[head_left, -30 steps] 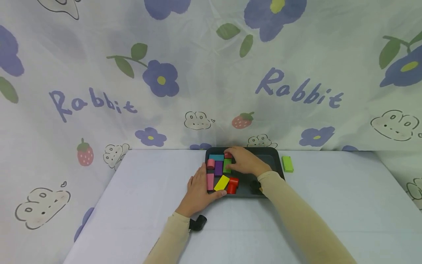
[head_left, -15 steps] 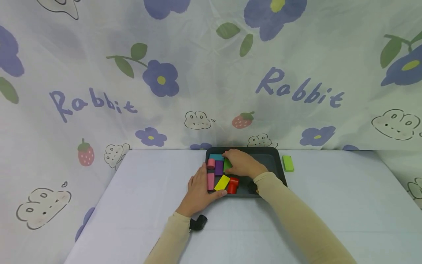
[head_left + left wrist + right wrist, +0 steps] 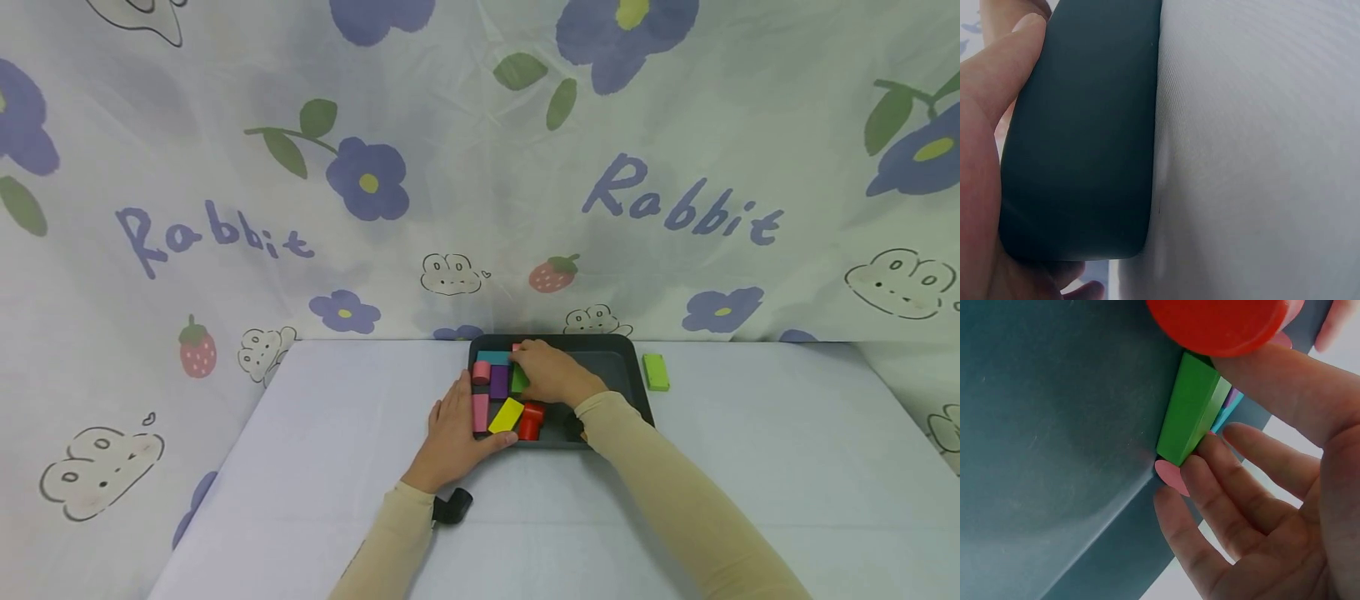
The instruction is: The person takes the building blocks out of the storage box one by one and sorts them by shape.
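Observation:
My right hand [image 3: 558, 372] reaches into the dark tray [image 3: 600, 342]. Its thumb and fingertips pinch a green block [image 3: 1188, 409] by its two ends, as the right wrist view shows. A pink round piece [image 3: 1172, 477] lies by the block's far end, and a red cylinder [image 3: 1222, 325] is near the thumb. To the block's left are a purple block [image 3: 498, 382], a blue block [image 3: 493, 357] and a pink cylinder [image 3: 481, 372]. My left hand [image 3: 450, 433] lies against the tray's front left corner, fingers straight along the side, thumb along the front edge.
In the tray's front part lie a pink tapered block [image 3: 480, 413], a yellow block [image 3: 506, 415] and red pieces [image 3: 530, 422]. Outside it, to the right, a light green block [image 3: 656, 372] lies on the white table [image 3: 750, 450]. A printed cloth [image 3: 480, 167] hangs behind.
My right hand has shifted slightly, now covering more of the green block. The red-pink piece at the back was hidden half a second ago and shows partly now. My left hand stays put.

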Tool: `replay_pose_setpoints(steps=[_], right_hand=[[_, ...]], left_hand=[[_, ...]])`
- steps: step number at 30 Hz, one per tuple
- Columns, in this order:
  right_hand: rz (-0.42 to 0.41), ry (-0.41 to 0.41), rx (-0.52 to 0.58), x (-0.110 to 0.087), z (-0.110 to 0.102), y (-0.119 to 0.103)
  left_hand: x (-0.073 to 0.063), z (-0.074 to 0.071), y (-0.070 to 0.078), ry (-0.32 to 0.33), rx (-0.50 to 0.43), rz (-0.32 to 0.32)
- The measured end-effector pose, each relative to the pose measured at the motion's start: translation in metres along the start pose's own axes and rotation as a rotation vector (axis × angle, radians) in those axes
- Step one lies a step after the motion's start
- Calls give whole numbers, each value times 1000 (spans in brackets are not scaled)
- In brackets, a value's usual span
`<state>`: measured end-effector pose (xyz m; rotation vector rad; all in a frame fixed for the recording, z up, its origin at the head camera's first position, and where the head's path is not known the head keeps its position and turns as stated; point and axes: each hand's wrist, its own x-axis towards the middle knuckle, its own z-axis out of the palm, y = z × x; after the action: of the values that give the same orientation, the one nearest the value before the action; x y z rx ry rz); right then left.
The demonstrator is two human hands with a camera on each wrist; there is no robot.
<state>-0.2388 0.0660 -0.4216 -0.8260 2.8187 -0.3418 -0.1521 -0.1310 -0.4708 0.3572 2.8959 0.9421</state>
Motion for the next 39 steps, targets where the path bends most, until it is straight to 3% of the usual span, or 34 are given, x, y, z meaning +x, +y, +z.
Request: replay_pose_setpoints(steps=[39], right_hand=[[89,-26,122,-6,-2,5]], left_hand=[[0,0,0,5,-12,2]])
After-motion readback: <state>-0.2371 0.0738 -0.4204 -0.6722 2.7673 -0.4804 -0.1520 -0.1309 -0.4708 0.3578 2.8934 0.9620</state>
